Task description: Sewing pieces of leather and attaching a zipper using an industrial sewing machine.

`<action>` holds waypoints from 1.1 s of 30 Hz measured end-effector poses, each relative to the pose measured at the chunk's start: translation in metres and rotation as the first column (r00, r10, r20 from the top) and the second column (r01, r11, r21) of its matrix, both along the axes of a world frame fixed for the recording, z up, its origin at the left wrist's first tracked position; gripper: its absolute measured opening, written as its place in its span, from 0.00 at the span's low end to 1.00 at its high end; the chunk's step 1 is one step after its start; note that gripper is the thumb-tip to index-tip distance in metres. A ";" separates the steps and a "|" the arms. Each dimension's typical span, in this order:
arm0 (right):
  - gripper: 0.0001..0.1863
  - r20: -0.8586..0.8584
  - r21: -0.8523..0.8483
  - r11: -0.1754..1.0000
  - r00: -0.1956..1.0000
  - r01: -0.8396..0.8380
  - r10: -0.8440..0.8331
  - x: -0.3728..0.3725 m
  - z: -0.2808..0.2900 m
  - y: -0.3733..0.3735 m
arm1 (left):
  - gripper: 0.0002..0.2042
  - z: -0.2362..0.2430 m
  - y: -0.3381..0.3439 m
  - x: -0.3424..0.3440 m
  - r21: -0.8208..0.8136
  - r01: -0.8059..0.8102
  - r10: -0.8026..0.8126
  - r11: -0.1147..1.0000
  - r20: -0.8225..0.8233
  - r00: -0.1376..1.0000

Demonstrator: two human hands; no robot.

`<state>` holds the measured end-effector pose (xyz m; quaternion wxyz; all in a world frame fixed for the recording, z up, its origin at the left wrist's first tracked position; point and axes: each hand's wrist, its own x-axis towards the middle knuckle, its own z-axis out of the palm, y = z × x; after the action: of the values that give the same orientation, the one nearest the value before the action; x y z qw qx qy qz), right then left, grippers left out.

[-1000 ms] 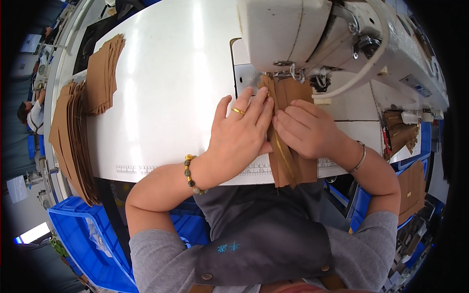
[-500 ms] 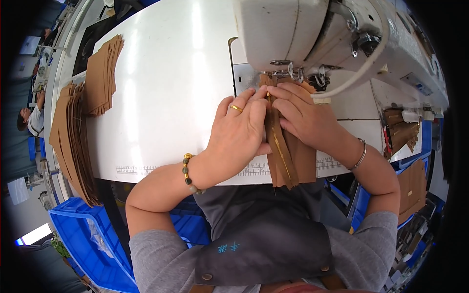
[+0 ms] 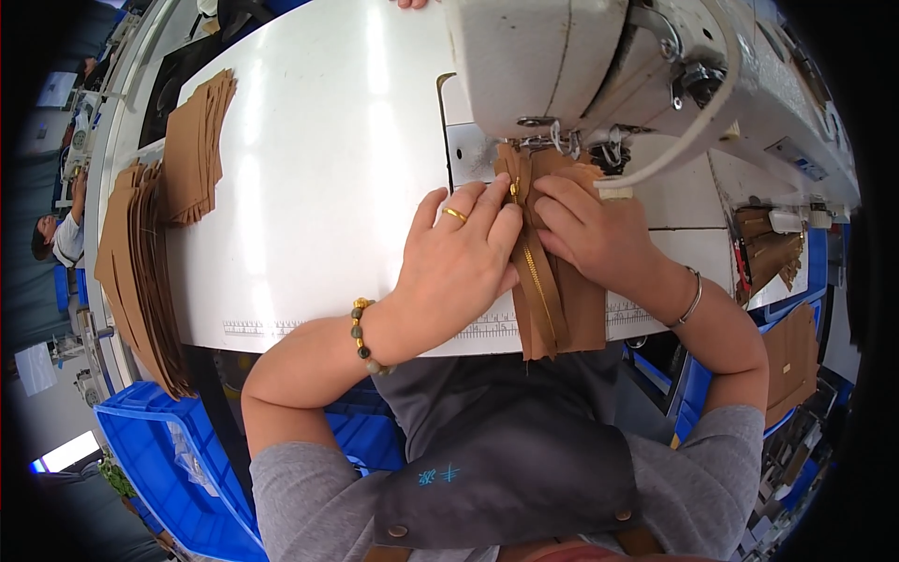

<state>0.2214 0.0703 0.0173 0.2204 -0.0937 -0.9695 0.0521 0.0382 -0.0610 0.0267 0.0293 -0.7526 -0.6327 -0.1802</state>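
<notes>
A brown zipper with gold teeth (image 3: 534, 273) lies lengthwise over a brown fabric piece (image 3: 584, 304), whose far end sits by the presser foot of a white sewing machine (image 3: 543, 70). My left hand (image 3: 457, 258), with a gold ring, rests along the zipper's left side. Its fingertips press on the tape and its thumb is at the near edge. Just right of the gold slider (image 3: 514, 189), my right hand (image 3: 595, 229) has its fingers bent and gathered on the fabric. Its fingertips are partly hidden, and the needle cannot be made out.
Stacked brown pieces (image 3: 140, 272) lie at the table's left edge, with another stack (image 3: 198, 150) behind. A blue crate (image 3: 173, 459) stands below left. More zippers (image 3: 773, 248) lie at the right. Another person's fingertips (image 3: 410, 4) show at the top edge.
My right fingers have drawn back to the right from the zipper and bent more, uncovering the slider. My left fingers have shifted slightly. Another person's fingertips have appeared at the top edge.
</notes>
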 end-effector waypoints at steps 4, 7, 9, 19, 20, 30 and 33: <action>0.19 -0.023 0.020 1.000 1.000 0.017 -0.017 -0.005 0.001 0.002 | 0.21 -0.008 0.011 -0.007 0.077 -0.006 0.008 0.997 -0.031 0.999; 0.19 -0.073 0.045 0.999 0.997 0.024 -0.021 -0.009 0.004 0.006 | 0.20 -0.006 0.016 -0.015 0.192 0.045 -0.029 0.980 -0.085 0.996; 0.19 -0.101 0.079 0.997 0.995 0.005 0.003 -0.006 0.009 0.003 | 0.20 0.005 0.015 -0.016 0.212 0.052 -0.047 0.976 -0.028 0.999; 0.30 0.068 0.064 0.998 0.998 -0.017 0.012 0.007 -0.008 -0.002 | 0.22 -0.021 0.006 -0.006 0.153 0.095 -0.077 0.984 -0.122 0.989; 0.27 0.036 0.077 0.996 0.999 -0.034 0.031 0.006 -0.005 -0.001 | 0.22 -0.021 0.006 -0.006 0.147 0.083 -0.068 0.986 -0.107 0.992; 0.26 -0.006 0.116 0.992 0.999 -0.048 0.049 0.002 -0.007 0.007 | 0.23 -0.018 0.013 -0.013 0.123 0.066 -0.052 0.990 -0.117 0.992; 0.25 -0.013 0.138 0.989 0.998 -0.052 0.055 0.001 -0.007 0.007 | 0.23 -0.016 0.013 -0.013 0.128 0.065 -0.046 0.990 -0.142 0.989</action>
<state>0.2228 0.0775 0.0105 0.2328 -0.0518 -0.9711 -0.0081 0.0251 -0.0481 0.0105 0.1181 -0.7771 -0.5945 -0.1697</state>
